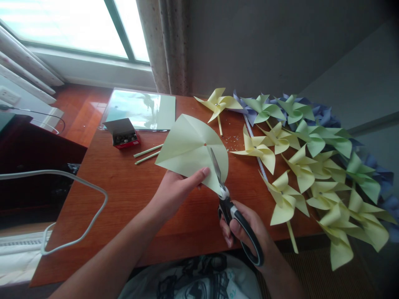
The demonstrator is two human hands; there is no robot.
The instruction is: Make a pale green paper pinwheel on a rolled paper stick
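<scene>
L hand (pixel 175 185) pt. hidden, ppr (pixel 189 140) atop

Before you, the pale-green paper sheet (pixel 190 137) is above the reddish-brown wooden tabletop (pixel 118 199). Left of it lie thin pale-green paper sticks (pixel 148 150), then the small red cardboard box (pixel 126 139), the flat clear plastic packet (pixel 134 110) behind. Yellow paper pinwheels (pixel 321 193) spread rightward, purple paper pinwheels (pixel 326 115) beyond.

Here's a smooth, matt paper sheet (pixel 187 141) pinched by the left hand (pixel 173 190), metal scissor blades (pixel 215 163) over it, plastic handles (pixel 251 236) in the right hand (pixel 259 227), softly glossy wood tabletop (pixel 115 203) below both!
</scene>
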